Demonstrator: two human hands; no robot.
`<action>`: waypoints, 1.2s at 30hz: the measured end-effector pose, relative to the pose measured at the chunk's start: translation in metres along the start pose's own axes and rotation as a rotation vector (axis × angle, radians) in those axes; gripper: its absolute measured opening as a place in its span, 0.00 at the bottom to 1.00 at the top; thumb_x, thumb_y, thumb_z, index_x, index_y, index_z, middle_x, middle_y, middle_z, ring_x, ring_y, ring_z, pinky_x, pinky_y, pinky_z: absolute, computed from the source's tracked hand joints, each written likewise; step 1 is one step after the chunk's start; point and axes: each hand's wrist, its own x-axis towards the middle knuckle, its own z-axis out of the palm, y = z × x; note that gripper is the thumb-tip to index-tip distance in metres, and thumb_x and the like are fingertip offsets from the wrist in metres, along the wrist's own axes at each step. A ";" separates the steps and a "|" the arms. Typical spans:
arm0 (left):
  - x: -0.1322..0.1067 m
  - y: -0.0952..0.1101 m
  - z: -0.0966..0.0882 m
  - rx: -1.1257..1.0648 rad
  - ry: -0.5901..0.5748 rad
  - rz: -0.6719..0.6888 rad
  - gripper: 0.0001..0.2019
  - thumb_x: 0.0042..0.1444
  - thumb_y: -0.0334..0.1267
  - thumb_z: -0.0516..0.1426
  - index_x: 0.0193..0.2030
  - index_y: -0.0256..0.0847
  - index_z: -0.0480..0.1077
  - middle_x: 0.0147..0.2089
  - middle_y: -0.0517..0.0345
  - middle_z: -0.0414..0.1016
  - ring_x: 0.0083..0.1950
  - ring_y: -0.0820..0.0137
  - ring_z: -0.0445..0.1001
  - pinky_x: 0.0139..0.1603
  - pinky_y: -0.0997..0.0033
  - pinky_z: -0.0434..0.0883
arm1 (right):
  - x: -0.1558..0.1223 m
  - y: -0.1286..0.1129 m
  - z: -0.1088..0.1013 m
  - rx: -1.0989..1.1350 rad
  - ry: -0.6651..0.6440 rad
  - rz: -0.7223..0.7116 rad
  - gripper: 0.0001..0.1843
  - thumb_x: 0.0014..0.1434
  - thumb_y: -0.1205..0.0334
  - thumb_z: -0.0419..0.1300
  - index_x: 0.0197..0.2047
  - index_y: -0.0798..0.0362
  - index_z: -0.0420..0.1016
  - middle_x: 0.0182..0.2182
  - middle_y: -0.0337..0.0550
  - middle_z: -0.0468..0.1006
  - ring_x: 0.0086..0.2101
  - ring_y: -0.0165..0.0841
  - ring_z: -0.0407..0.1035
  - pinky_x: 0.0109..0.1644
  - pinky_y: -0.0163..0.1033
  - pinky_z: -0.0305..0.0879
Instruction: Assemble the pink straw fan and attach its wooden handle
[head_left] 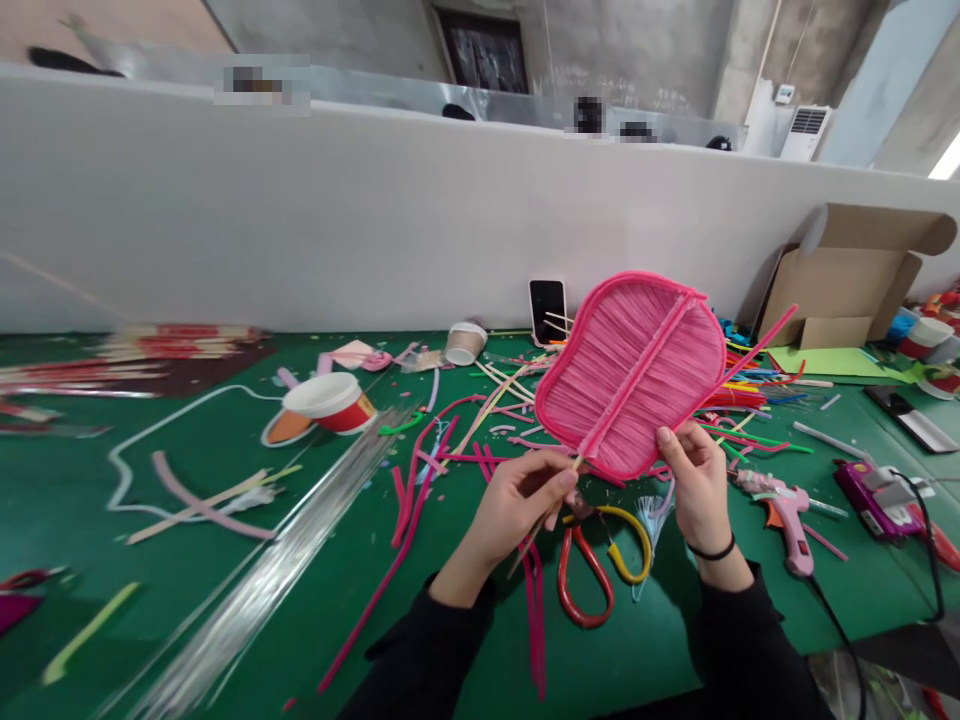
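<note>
Pink fan [628,372] rises up-right from the hands; left hand [517,505] pinches its stick, right hand [697,490] its rim.

The pink fan [630,370] is a flat, heart-like leaf of close-packed fuzzy pink strands that spread to both sides from a raised pink midrib, and a thicker, brighter pink cord runs around its rim. It is up in the air above the table with its face to the camera, tilted so the midrib runs from lower left to upper right. A thin wooden stick [519,558] slants down-left out of its lower end.
</note>
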 end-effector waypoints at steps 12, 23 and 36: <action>0.000 0.007 -0.022 -0.197 -0.113 -0.182 0.21 0.41 0.55 0.70 0.27 0.35 0.77 0.14 0.64 0.66 0.09 0.84 0.54 0.10 0.83 0.47 | 0.003 -0.006 0.000 0.214 0.108 0.206 0.21 0.41 0.49 0.76 0.28 0.54 0.74 0.21 0.32 0.74 0.21 0.22 0.61 0.25 0.30 0.61; -0.001 -0.018 0.003 -0.403 -0.138 -0.144 0.25 0.35 0.42 0.75 0.44 0.41 0.80 0.45 0.49 0.83 0.52 0.55 0.78 0.53 0.61 0.75 | -0.030 0.007 0.042 0.340 0.112 0.266 0.19 0.50 0.50 0.71 0.39 0.52 0.75 0.34 0.39 0.81 0.33 0.31 0.75 0.38 0.36 0.74; 0.003 -0.013 -0.019 -0.789 0.212 -0.294 0.06 0.46 0.24 0.61 0.29 0.34 0.80 0.30 0.51 0.83 0.32 0.63 0.81 0.40 0.63 0.78 | -0.010 -0.021 -0.015 0.241 -0.273 0.295 0.28 0.53 0.39 0.65 0.51 0.49 0.76 0.45 0.47 0.82 0.41 0.38 0.78 0.40 0.41 0.77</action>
